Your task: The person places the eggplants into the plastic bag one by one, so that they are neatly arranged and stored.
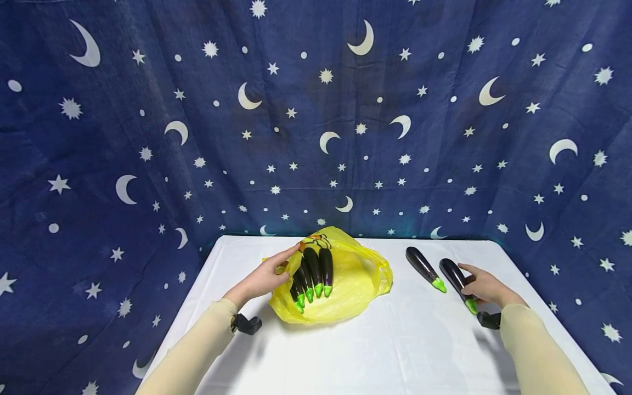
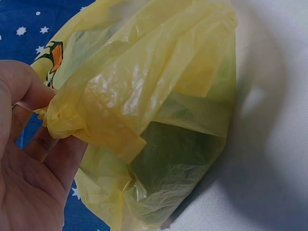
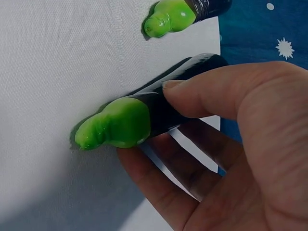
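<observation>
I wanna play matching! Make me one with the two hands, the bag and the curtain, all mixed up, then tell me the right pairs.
Things:
1. left hand
2. bag
3. curtain
4. right hand

What fits:
A. blue with moons and stars
B. gripping an eggplant
C. pinching the bag's edge
D. yellow all over, apart from a printed picture

Right pairs: 1-C, 2-D, 3-A, 4-B

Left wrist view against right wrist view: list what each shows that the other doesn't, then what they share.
Only the left wrist view: the left hand pinching the yellow bag, and the orange-and-black print on it.

Only the right wrist view: the right hand holding an uncovered eggplant, with a second uncovered eggplant beyond.

Both: the white tabletop and the blue patterned cloth.
</observation>
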`<state>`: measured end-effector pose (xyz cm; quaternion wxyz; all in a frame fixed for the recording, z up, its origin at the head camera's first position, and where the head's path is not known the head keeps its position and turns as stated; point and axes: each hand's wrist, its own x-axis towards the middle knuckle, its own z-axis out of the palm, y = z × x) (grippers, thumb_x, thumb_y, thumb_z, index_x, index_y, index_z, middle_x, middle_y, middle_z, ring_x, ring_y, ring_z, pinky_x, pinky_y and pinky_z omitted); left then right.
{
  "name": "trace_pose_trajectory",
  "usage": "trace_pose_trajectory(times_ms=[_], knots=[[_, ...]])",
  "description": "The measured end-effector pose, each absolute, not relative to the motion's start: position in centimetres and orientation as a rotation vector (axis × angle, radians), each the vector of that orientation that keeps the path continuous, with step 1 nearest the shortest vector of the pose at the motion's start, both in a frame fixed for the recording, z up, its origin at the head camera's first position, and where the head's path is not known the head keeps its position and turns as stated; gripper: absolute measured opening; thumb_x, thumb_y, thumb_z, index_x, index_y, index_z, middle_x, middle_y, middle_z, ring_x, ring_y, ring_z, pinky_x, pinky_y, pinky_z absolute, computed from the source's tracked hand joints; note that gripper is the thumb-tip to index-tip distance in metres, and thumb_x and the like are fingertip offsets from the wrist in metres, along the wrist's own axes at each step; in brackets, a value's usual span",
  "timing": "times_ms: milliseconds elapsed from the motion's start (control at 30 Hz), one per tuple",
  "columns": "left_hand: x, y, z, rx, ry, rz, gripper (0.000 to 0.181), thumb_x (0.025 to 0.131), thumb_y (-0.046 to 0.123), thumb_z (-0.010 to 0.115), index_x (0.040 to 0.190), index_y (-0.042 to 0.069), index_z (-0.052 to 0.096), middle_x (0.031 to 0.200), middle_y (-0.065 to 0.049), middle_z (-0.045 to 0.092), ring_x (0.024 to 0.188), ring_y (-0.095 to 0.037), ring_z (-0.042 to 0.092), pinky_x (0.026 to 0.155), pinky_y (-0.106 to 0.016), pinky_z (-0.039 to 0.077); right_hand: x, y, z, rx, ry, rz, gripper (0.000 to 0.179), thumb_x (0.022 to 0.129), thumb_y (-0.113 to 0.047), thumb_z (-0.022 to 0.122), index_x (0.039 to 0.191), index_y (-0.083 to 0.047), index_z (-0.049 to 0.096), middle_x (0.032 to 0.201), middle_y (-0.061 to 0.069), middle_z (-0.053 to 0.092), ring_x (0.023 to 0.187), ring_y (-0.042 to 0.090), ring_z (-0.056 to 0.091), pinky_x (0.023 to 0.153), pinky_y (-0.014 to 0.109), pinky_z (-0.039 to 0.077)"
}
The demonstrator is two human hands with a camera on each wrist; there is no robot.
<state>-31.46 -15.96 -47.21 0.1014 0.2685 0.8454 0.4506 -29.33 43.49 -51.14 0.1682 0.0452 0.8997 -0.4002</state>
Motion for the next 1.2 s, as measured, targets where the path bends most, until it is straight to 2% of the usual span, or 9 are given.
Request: trace_pose_trajectory(times_ms=[100, 333, 867, 1033, 1200], knots=[[-31.47, -15.94, -47.26, 0.796, 2.499, 1.329, 0.078, 0.096, 0.003, 0.056, 0.162, 0.034, 0.029, 0.165, 0.010, 0.028, 0.130, -0.023, 0.049, 0.106, -0.045, 0.041, -29.19, 43.35, -51.01, 0.121, 2.553, -1.130, 0.089, 0.084, 0.001, 0.063, 0.157, 0.009, 0.012, 0.130, 0.044, 0.043, 0.094, 0.036, 0.060, 0.072, 0.048, 0.057], [-31.41, -15.89, -47.17, 0.798, 2.510, 1.321, 0.078, 0.096, 0.004, 0.056, 0.162, 0.037, 0.029, 0.165, 0.011, 0.028, 0.130, -0.022, 0.049, 0.105, -0.044, 0.042, -28.91, 42.97, -50.55, 0.120, 2.564, -1.102, 0.089, 0.082, 0.003, 0.061, 0.157, 0.009, 0.013, 0.127, 0.043, 0.044, 0.092, 0.034, 0.058, 0.069, 0.047, 0.057], [-31.33, -15.79, -47.15, 0.803, 2.497, 1.333, 0.079, 0.096, 0.001, 0.055, 0.162, 0.035, 0.029, 0.165, 0.010, 0.027, 0.134, -0.023, 0.046, 0.107, -0.046, 0.041, -28.86, 42.77, -50.32, 0.137, 2.548, -1.075, 0.089, 0.083, 0.002, 0.063, 0.157, 0.007, 0.014, 0.128, 0.043, 0.043, 0.092, 0.036, 0.059, 0.069, 0.049, 0.058], [-31.35, -15.77, -47.16, 0.806, 2.505, 1.328, 0.080, 0.094, 0.001, 0.055, 0.163, 0.032, 0.028, 0.166, 0.009, 0.026, 0.133, -0.024, 0.048, 0.108, -0.046, 0.041, -28.93, 43.05, -50.86, 0.127, 2.554, -1.066, 0.089, 0.084, 0.000, 0.066, 0.158, 0.005, 0.016, 0.126, 0.041, 0.044, 0.091, 0.033, 0.059, 0.068, 0.047, 0.058], [-31.44, -15.76, -47.31, 0.803, 2.507, 1.324, 0.080, 0.095, 0.001, 0.056, 0.163, 0.034, 0.028, 0.166, 0.011, 0.026, 0.134, -0.023, 0.047, 0.108, -0.044, 0.041, -28.99, 43.20, -51.13, 0.123, 2.564, -1.062, 0.091, 0.083, 0.000, 0.066, 0.159, 0.004, 0.016, 0.125, 0.039, 0.046, 0.088, 0.031, 0.060, 0.066, 0.046, 0.058]])
